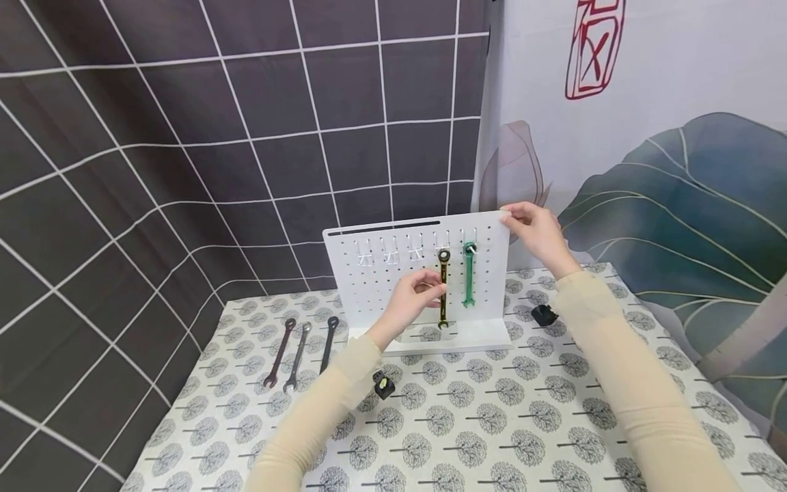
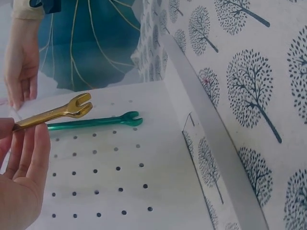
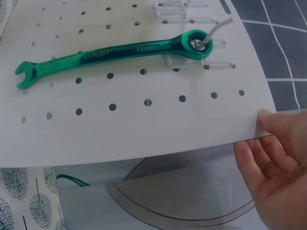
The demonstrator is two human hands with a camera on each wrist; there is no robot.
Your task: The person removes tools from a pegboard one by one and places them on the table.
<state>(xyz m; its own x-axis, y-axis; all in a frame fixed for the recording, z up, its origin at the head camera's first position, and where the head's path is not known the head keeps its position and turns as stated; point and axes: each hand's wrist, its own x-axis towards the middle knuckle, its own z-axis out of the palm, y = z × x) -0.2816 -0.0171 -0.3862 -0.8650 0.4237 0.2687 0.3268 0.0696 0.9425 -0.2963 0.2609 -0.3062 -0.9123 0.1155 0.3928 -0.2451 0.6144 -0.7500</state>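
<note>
My left hand (image 1: 415, 301) pinches a gold combination wrench (image 1: 443, 297) by its shank, holding it upright in front of a white pegboard (image 1: 369, 294). The wrench's ring end overlaps a hook in the head view; its open end points down. A green combination wrench (image 1: 469, 277) hangs by its ring from the hook just to the right, and the right wrist view shows that hook passing through the ring. My right hand (image 1: 541, 236) grips the pegboard's upper right corner, thumb on the front face and fingers behind.
Three more wrenches, a dark red one (image 1: 280, 352), a silver one (image 1: 298, 357) and a black one (image 1: 329, 344), lie on the tree-patterned tablecloth (image 1: 430, 437) at left. Further white hooks (image 1: 391, 254) line the board. Small black objects lie on the cloth: one (image 1: 384, 386) before the board, another (image 1: 544, 315) at right.
</note>
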